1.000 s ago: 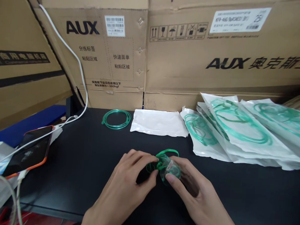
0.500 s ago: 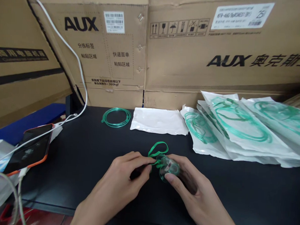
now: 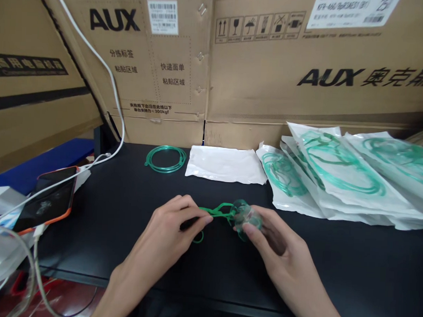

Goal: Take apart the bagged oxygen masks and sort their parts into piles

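Clear green-tinted plastic mask (image 3: 242, 213) is held over the flat black tabletop (image 3: 125, 197), roughly mid-way across. White-and-clear flat packets with green tubing inside (image 3: 340, 164) are heaped off right, probably to leave elbow room. Right hand (image 3: 287, 255) is curled around the mask, I'd guess to steady it, while the left hand (image 3: 177, 222) pinches the thin green strap (image 3: 220, 213), seemingly to pull it straight.

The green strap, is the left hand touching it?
Touching. The head view shows the left hand pinching the green strap between thumb and finger, with no gap.
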{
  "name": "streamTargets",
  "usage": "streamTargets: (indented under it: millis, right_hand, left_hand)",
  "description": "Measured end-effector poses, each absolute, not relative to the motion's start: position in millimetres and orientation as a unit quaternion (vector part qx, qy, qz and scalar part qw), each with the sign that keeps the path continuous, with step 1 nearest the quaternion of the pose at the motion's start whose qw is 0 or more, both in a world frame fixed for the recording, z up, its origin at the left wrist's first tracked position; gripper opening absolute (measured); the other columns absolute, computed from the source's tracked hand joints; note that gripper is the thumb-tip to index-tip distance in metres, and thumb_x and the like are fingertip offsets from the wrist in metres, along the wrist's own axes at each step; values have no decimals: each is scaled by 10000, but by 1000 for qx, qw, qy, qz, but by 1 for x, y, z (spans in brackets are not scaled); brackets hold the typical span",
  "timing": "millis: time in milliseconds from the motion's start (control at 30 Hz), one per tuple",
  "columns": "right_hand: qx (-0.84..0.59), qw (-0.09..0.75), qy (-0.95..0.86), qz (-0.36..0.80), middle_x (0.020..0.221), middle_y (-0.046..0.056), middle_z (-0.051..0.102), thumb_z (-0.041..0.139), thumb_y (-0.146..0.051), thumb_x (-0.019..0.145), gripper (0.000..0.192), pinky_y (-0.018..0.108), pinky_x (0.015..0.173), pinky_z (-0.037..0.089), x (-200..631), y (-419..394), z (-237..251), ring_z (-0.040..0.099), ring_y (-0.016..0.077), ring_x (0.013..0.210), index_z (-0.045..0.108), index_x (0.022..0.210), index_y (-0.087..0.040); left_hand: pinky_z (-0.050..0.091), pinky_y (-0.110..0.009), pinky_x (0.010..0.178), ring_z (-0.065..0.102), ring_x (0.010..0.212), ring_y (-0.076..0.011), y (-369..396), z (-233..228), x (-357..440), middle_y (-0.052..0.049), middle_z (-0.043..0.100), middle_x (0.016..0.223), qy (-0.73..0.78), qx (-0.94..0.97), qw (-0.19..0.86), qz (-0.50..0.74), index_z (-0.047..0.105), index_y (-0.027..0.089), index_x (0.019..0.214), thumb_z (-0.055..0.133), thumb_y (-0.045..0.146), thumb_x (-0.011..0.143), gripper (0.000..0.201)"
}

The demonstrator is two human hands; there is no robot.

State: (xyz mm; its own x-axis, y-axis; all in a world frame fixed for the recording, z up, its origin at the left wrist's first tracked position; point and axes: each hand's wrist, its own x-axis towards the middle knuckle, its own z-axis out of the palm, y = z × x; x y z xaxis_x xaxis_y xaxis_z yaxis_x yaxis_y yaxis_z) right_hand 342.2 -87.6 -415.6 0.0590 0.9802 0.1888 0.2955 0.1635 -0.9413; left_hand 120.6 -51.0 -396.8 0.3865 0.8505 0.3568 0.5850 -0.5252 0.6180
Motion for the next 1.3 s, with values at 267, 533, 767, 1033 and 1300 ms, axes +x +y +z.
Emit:
streamTargets:
  millis: [267, 533, 767, 1033, 1300]
  right_hand:
    - [-511, 452, -638, 358, 1141, 14, 744, 643, -409, 975, 248, 271, 888, 584, 340, -93, -415, 728, 192, 1015, 632, 1196, -295]
    - [-509, 399, -675, 356, 1147, 1, 739, 614, -397, 1001, 224, 294, 885, 560, 339, -95, -418, 723, 199, 1013, 607, 1210, -317]
    - [-560, 465, -630, 270, 1166, 17, 718, 609, -401, 1002, 219, 298, 910, 528, 340, -92, -422, 705, 202, 1031, 617, 1200, -307]
    - [-604, 487, -581, 245, 1010, 16, 710, 620, -474, 979, 269, 290, 764, 525, 342, -88, -423, 690, 188, 859, 596, 1163, -278]
    - [-569, 472, -623, 256, 1068, 21, 731, 601, -447, 992, 248, 293, 846, 529, 339, -90, -420, 713, 202, 948, 600, 1177, -281]
  left_hand:
    - [468, -349, 893, 624, 969, -177, -57, -396, 126, 8, 654, 1108, 457, 811, 197, 308, 725, 304, 1134, 664, 331, 985, 164]
    - [404, -413, 948, 609, 905, -179, -59, -396, 131, 35, 688, 965, 445, 831, 188, 276, 708, 249, 906, 624, 236, 1010, 135]
    - [414, -370, 859, 597, 868, -178, -57, -390, 121, 30, 676, 931, 467, 829, 182, 248, 715, 257, 904, 629, 306, 1010, 146]
    - [502, -356, 878, 641, 990, -207, -48, -392, 100, 2, 678, 1113, 487, 816, 160, 267, 703, 315, 1146, 668, 461, 963, 237]
    - [304, -548, 1243, 245, 1558, -301, -54, -398, 121, -14, 250, 1701, 450, 860, 150, 190, 295, 386, 1595, 633, 648, 909, 809]
